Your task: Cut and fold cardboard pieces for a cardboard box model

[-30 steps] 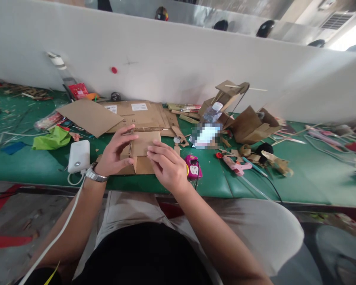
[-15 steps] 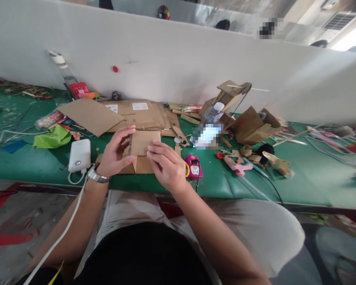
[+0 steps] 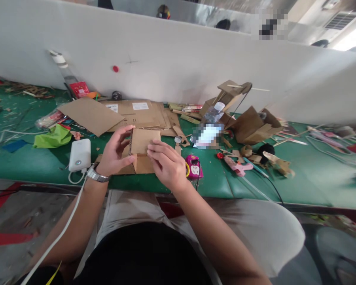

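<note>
Between my hands is a small square piece of corrugated cardboard (image 3: pixel 141 141), its cut edge showing on the left. My left hand (image 3: pixel 116 152), with a metal watch at the wrist, curls round that left edge, thumb low and fingers behind. My right hand (image 3: pixel 167 162) holds the lower right side, its fingers pressed together over the face; the thumb is hidden. Beneath the square lies a creased larger cardboard piece (image 3: pixel 145 165) on the green bench top (image 3: pixel 136 182). Just right of my right hand is a purple power socket (image 3: pixel 195 168).
A white power bank (image 3: pixel 80 155) with a cable stands left. Flat cardboard sheets (image 3: pixel 142 114) lie behind my hands. To the right are a lit phone screen (image 3: pixel 207 135), a plastic bottle (image 3: pixel 214 113), a pink glue gun (image 3: pixel 239 166) and a cardboard box (image 3: pixel 252 126). A white partition (image 3: pixel 172 59) runs behind.
The cardboard square has tilted very slightly, its upper edge shifting up a little. Both hands keep nearly the same place and hold.
</note>
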`<state>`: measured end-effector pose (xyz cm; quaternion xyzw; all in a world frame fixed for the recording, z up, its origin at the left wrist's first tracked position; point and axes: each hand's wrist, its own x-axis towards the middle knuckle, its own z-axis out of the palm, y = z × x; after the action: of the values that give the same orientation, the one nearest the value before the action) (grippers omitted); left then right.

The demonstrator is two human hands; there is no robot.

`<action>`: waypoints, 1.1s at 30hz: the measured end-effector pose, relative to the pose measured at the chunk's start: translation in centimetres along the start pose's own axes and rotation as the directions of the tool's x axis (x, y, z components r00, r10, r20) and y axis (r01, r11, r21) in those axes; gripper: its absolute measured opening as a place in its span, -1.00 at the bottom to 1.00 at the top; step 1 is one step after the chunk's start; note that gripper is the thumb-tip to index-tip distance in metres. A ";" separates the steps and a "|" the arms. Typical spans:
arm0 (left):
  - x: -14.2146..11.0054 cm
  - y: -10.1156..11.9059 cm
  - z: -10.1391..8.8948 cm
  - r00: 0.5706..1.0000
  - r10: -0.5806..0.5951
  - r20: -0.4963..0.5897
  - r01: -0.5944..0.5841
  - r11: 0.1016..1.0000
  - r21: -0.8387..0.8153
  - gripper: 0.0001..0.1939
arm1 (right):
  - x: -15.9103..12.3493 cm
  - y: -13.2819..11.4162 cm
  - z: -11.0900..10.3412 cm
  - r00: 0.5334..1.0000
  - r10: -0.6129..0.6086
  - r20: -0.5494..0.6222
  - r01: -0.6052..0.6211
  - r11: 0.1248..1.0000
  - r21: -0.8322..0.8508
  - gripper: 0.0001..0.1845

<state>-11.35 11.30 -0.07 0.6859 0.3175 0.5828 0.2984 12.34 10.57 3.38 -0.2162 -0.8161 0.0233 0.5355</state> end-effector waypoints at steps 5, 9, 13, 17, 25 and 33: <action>0.1 0.4 0.0 1.000 0.010 0.002 -0.010 0.999 0.034 -0.12 | 0.1 0.0 -0.2 1.000 -0.007 0.029 0.007 1.000 0.001 -0.72; 0.1 0.9 0.1 1.000 0.012 -0.003 -0.012 0.997 0.076 -0.18 | 0.2 0.0 -0.1 1.000 -0.028 0.008 0.028 1.000 -0.001 -0.76; 0.0 0.9 0.0 1.000 0.012 0.003 -0.012 0.996 0.083 -0.15 | 0.2 0.0 -0.1 1.000 -0.012 0.005 0.012 1.000 0.001 -0.76; 0.0 0.3 -0.1 1.000 0.007 0.021 -0.008 0.999 0.031 -0.05 | 0.1 -0.1 -0.1 1.000 0.000 0.002 0.000 1.000 0.010 -0.76; -0.2 -0.2 -0.2 1.000 -0.001 0.015 0.001 1.000 -0.004 0.00 | 0.1 0.0 0.1 0.999 -0.029 -0.024 0.029 1.000 0.003 -0.77; 0.1 0.1 -0.3 0.999 -0.001 0.033 0.001 1.000 0.002 -0.04 | 0.1 0.0 0.0 0.998 -0.039 -0.039 0.040 0.999 0.013 -0.78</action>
<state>-11.58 11.31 0.12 0.6956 0.3135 0.5710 0.3030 12.31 10.63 3.45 -0.1969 -0.8095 0.0143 0.5529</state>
